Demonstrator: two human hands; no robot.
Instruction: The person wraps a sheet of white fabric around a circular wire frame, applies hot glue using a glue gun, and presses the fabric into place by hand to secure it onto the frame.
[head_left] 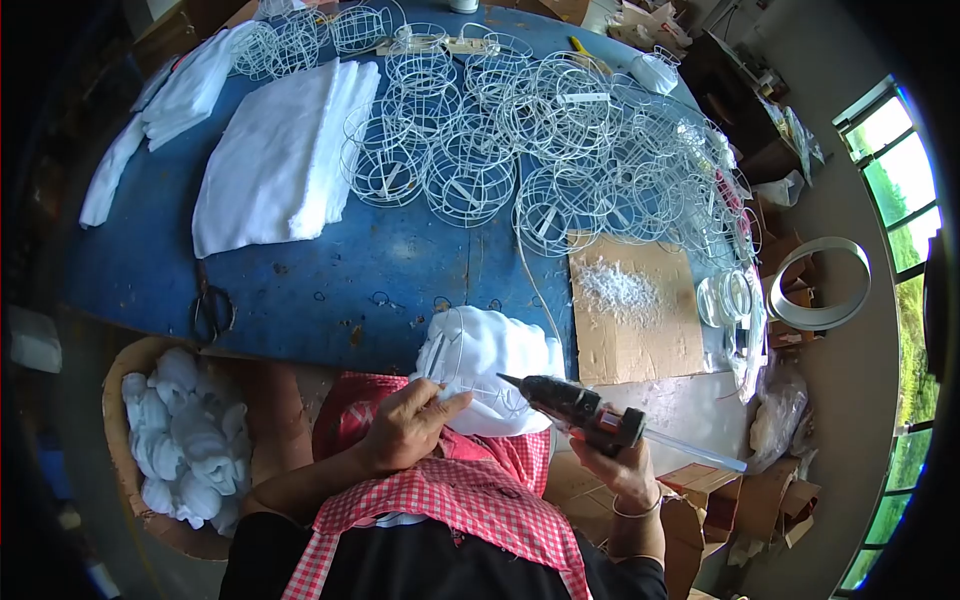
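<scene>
My left hand pinches the lower left edge of a white fabric piece with a round wire frame on it, held at the table's front edge. In my right hand is a black glue gun, with a clear glue stick sticking out of its rear. Its dark nozzle points left, just over the white fabric. Whether the tip touches the fabric cannot be made out. The fingers of my right hand are partly hidden behind the gun.
Many wire frames cover the blue table's back. Folded white cloth and scissors lie left. White bits rest on cardboard at right, beside clear tape rolls. A box of white fabric pieces stands lower left.
</scene>
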